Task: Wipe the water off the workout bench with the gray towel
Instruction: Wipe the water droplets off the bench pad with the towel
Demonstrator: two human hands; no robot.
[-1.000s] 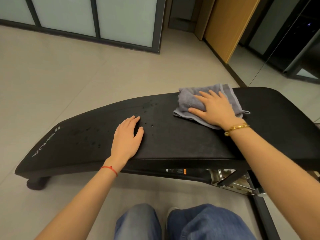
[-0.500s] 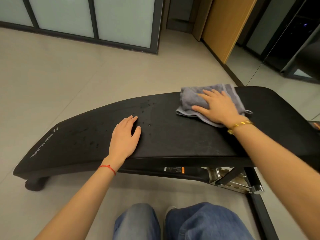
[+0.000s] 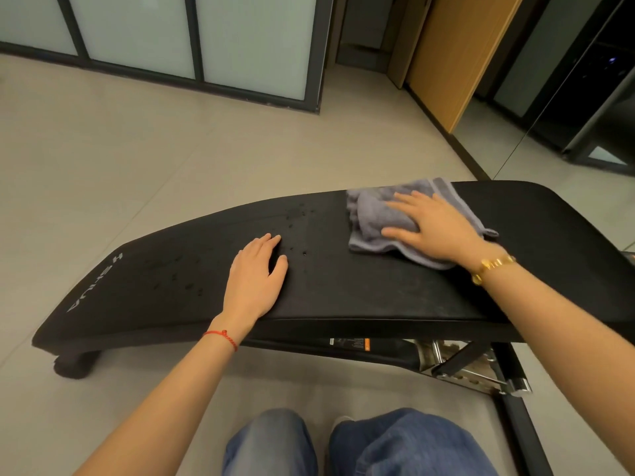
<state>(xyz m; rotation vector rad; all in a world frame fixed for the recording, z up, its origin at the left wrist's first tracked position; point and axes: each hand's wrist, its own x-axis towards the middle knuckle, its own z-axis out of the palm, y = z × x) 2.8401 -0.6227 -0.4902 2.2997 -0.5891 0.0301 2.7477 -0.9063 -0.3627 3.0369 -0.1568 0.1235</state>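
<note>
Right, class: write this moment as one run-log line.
right hand flat on towel | left hand flat on bench | droplets remain left of towel

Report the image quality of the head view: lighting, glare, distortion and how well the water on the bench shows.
Head view: dim, warm indoor light, no harsh glare; wide-angle lens bows the workout bench and floor lines; droplets show only as faint dark specks on the black pad; gray towel under the right hand and the left hand are sharp, without motion blur; the mirrored right edge is dark.
</note>
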